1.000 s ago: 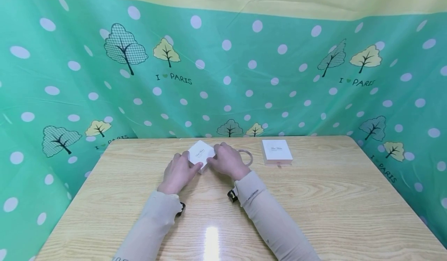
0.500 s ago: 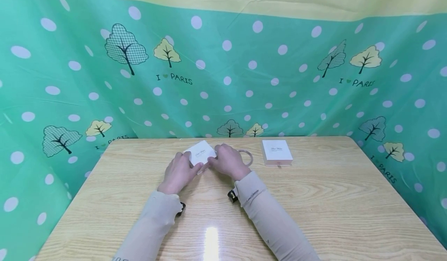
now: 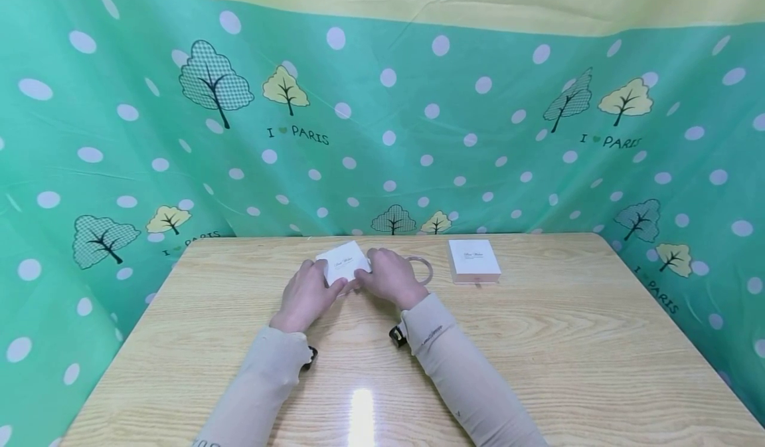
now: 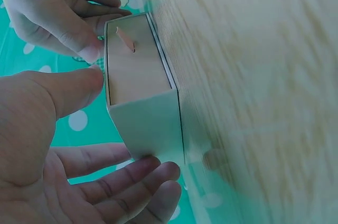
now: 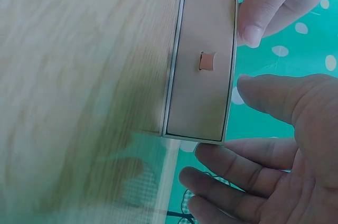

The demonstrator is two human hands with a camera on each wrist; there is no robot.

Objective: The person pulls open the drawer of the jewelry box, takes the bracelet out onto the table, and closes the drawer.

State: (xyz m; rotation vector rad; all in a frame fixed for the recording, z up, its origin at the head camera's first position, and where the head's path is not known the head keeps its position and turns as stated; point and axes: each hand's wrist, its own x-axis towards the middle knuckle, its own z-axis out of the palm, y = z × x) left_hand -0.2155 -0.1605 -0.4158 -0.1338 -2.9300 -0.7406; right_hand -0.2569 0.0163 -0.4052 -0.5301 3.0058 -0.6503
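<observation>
Between the two hands, a small white box with dark script on its lid lies at an angle on the table. Its pinkish drawer front, with a short pull tab, faces the person. My left hand holds the box's left side, thumb at the near top edge and fingers along the side. On the other side my right hand grips the right part in the same way, its thumb at the top edge. In the head view the hands cover the box's side corners.
A matching white box sits to the right, its drawer front toward the person. Just beyond the right hand lies a pale ring, partly hidden. A green patterned curtain hangs behind the wooden table.
The box between the hands has turned a little clockwise, so its drawer front faces the person more. Both hands have stayed almost in place.
</observation>
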